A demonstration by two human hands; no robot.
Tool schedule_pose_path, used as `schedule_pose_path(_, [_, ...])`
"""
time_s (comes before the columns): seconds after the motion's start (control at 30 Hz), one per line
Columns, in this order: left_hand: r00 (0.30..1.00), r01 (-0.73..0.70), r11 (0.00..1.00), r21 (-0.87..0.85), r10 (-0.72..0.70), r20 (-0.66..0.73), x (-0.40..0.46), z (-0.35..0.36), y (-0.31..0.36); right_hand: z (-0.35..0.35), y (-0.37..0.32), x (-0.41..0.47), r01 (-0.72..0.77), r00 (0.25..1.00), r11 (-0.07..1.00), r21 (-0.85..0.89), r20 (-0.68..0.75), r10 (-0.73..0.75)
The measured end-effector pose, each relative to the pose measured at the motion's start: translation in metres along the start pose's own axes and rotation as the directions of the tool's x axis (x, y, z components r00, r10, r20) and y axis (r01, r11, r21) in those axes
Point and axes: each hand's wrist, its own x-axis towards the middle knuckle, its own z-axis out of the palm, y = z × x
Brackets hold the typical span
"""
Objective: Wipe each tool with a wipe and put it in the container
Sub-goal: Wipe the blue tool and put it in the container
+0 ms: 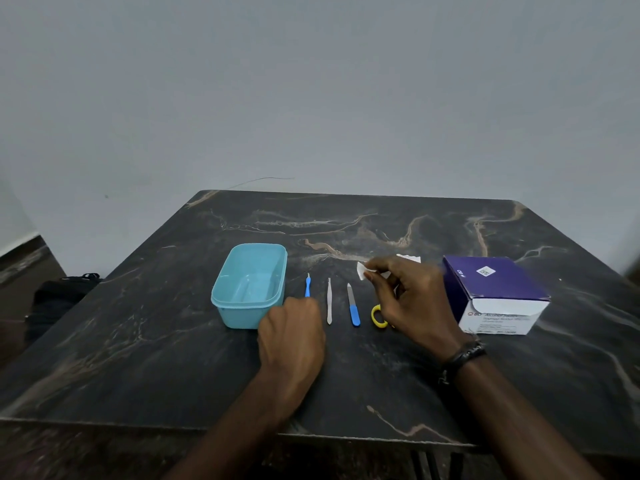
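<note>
The container (250, 286), a pale blue plastic tub with nothing visible inside it, sits on the dark marbled surface (346, 375) and serves as the landmark. Just right of it lie four tools in a row: a thin blue-handled pick (307, 285), then metal tweezers (329, 301), then a nail file (353, 305) with a blue grip, and farthest right the yellow-handled scissors (378, 317), mostly hidden. Well right of the container stands a purple box of alcohol swabs (498, 294).

The left hand (292, 336) lies at the container's near right corner, fingers curled down over the pick's handle end; whether they already pinch it I cannot tell. The right hand (412, 299) hovers right of the container, over the scissors, pinching a small white wipe (363, 270) between thumb and fingertips.

The pick looks light, stiff and very slim, so it is likely to roll or slip on the smooth top; the blue handle is the sensible place to take it, away from the fine tip. The wipe is soft and limp, probably damp, and should fold round the shaft easily. The tweezers are springy and pointed, best held mid-body.
</note>
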Motion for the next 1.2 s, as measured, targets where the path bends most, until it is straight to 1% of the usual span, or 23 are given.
schedule_pose_path(0.1, [1.0,0.002,1.0,-0.008,-0.001,0.03,0.001,-0.002,0.002,0.0,-0.003,0.0,-0.014,1.0,1.0,0.007,0.014,0.014])
schedule_pose_path(0.23, [1.0,-0.006,1.0,-0.016,0.006,0.026,0.001,-0.002,0.003,0.003,-0.006,-0.002,-0.014,0.999,1.0,-0.001,0.043,0.014])
schedule_pose_path(0.33, [1.0,-0.003,0.999,-0.054,0.004,0.03,0.0,-0.002,0.003,0.004,-0.005,-0.003,-0.023,0.998,1.0,0.005,0.055,0.022])
schedule_pose_path(0.4, [1.0,0.004,0.995,-0.097,-0.005,-0.002,-0.001,-0.001,0.002,0.004,-0.005,-0.003,-0.025,0.998,0.999,0.023,0.058,0.024])
schedule_pose_path(0.43, [0.999,0.01,0.993,-0.121,-0.014,-0.039,-0.002,0.0,0.002,0.003,-0.007,-0.002,-0.04,0.998,0.998,0.038,0.05,0.038])
schedule_pose_path(0.47, [0.995,0.008,0.989,-0.15,-0.024,-0.102,-0.004,-0.001,0.001,0.004,-0.009,-0.001,-0.09,0.995,0.993,0.08,0.038,0.087])
schedule_pose_path(0.5, [0.979,-0.018,0.98,-0.197,-0.023,-0.204,-0.004,0.0,0.0,0.003,-0.012,0.0,-0.185,0.983,0.969,0.164,0.043,0.181])
schedule_pose_path(0.53, [0.947,-0.067,0.966,-0.249,-0.016,-0.32,-0.003,0.002,-0.001,0.003,-0.016,0.003,-0.315,0.949,0.904,0.288,0.082,0.305])
schedule_pose_path(0.57, [0.901,-0.153,0.945,-0.288,0.014,-0.434,-0.002,0.005,-0.002,0.001,-0.02,0.006,-0.439,0.897,0.798,0.414,0.156,0.413])
schedule_pose_path(0.6, [0.829,-0.249,0.914,-0.322,0.029,-0.558,-0.001,0.008,-0.003,0.0,-0.022,0.008,-0.518,0.852,0.684,0.513,0.236,0.468])
schedule_pose_path(0.63, [0.772,-0.322,0.876,-0.358,0.025,-0.635,-0.002,0.012,-0.003,-0.002,-0.022,0.009,-0.558,0.825,0.601,0.572,0.303,0.477])
schedule_pose_path(0.67, [0.748,-0.37,0.845,-0.386,0.024,-0.664,-0.002,0.016,-0.003,-0.003,-0.022,0.009,-0.58,0.809,0.547,0.604,0.351,0.471])
schedule_pose_path(0.7, [0.738,-0.405,0.826,-0.392,0.042,-0.673,-0.002,0.018,-0.002,-0.004,-0.022,0.008,-0.589,0.803,0.51,0.627,0.386,0.454])
schedule_pose_path(0.77, [0.751,-0.447,0.799,-0.402,0.091,-0.654,-0.002,0.023,-0.002,-0.006,-0.024,0.007,-0.602,0.794,0.47,0.646,0.418,0.442])
schedule_pose_path(0.87, [0.754,-0.508,0.769,-0.389,0.178,-0.632,-0.001,0.026,-0.004,-0.006,-0.024,0.007,-0.59,0.8,0.458,0.665,0.403,0.444])
schedule_pose_path(0.93, [0.77,-0.515,0.731,-0.448,0.165,-0.616,0.002,0.022,-0.003,-0.004,-0.022,0.007,-0.579,0.802,0.418,0.7,0.396,0.447])
schedule_pose_path(0.97, [0.784,-0.515,0.695,-0.502,0.145,-0.604,0.004,0.019,-0.002,-0.004,-0.021,0.007,-0.577,0.799,0.399,0.713,0.394,0.454])
schedule_pose_path(1.03, [0.826,-0.505,0.6,-0.621,0.128,-0.549,0.01,0.012,0.002,-0.003,-0.019,0.007,-0.569,0.802,0.412,0.712,0.369,0.47])
schedule_pose_path(1.07, [0.861,-0.48,0.541,-0.691,0.14,-0.489,0.014,0.007,0.004,-0.003,-0.018,0.008,-0.569,0.8,0.426,0.703,0.353,0.485])
schedule_pose_path(1.13, [0.92,-0.391,0.42,-0.819,0.207,-0.332,0.025,0.0,0.008,-0.003,-0.013,0.008,-0.566,0.794,0.421,0.708,0.331,0.511])
schedule_pose_path(1.2, [0.939,-0.302,0.322,-0.897,0.261,-0.223,0.033,-0.003,0.011,-0.005,-0.012,0.008,-0.563,0.788,0.411,0.717,0.316,0.529])
